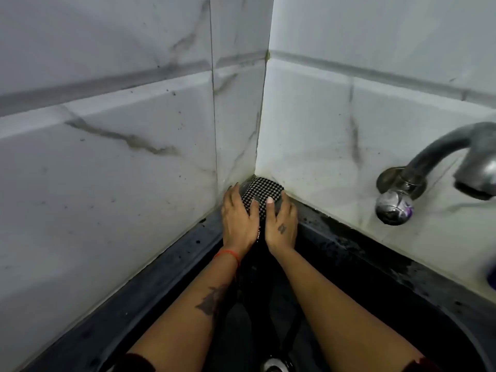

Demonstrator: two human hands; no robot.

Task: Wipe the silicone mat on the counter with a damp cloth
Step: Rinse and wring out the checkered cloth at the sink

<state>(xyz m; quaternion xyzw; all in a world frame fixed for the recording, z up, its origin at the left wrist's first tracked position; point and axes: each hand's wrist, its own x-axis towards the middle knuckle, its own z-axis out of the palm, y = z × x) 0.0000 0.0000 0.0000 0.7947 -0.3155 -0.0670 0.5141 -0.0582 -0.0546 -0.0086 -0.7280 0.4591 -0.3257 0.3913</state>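
A black-and-white checked cloth point(264, 191) lies bunched in the far corner of the black sink rim, where the two tiled walls meet. My left hand point(237, 220) rests on its left side with fingers spread over it. My right hand point(281, 224) presses on its right side, thumb on the checked fabric. Both hands hold the cloth against the corner. No silicone mat is in view.
A metal tap point(440, 154) with a round knob point(393, 208) sticks out of the right wall. The black sink basin point(375, 304) lies below my forearms, with a drain point(273, 365) at the bottom edge. Marbled white tiles point(107, 157) close in left and right.
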